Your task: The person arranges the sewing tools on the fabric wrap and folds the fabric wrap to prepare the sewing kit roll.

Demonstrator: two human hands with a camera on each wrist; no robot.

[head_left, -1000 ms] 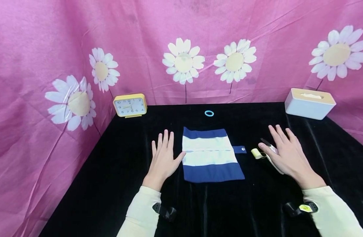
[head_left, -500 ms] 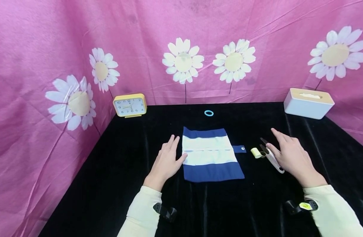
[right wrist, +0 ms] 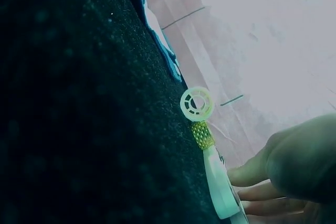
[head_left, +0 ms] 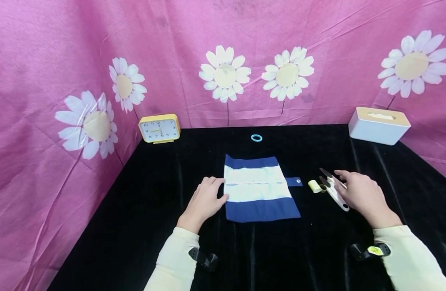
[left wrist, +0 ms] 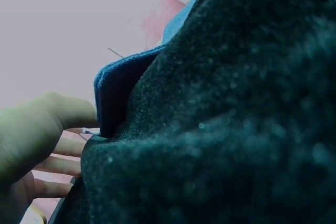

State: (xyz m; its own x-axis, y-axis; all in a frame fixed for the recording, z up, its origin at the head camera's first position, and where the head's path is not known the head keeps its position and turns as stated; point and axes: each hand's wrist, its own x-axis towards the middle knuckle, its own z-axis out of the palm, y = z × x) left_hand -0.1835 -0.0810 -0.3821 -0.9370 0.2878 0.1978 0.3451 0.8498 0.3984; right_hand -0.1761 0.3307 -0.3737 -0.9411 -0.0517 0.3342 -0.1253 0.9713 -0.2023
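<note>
A navy-and-white fabric pouch lies spread flat on the black cloth, its snap tab pointing right. At its left edge rests my left hand, thumb and bent fingers apart; the left wrist view has the thumb right at the pouch's corner. White-handled thread snips, dark blades pointing away, lie under my right hand. Its thumb and fingers are bent beside the handle, thumb tip right at the handle's edge. A pale yellow spool and a dimpled metal thimble lie left of the snips.
A light blue ring lies behind the pouch. At the back left stands a yellow alarm clock, at the back right a tissue box. A pink daisy curtain hangs behind the black-covered table.
Both hands were spread flat and have drawn their fingers in. The left fingers have come to the pouch's edge; the right hand has shifted back, uncovering more of the snips.
</note>
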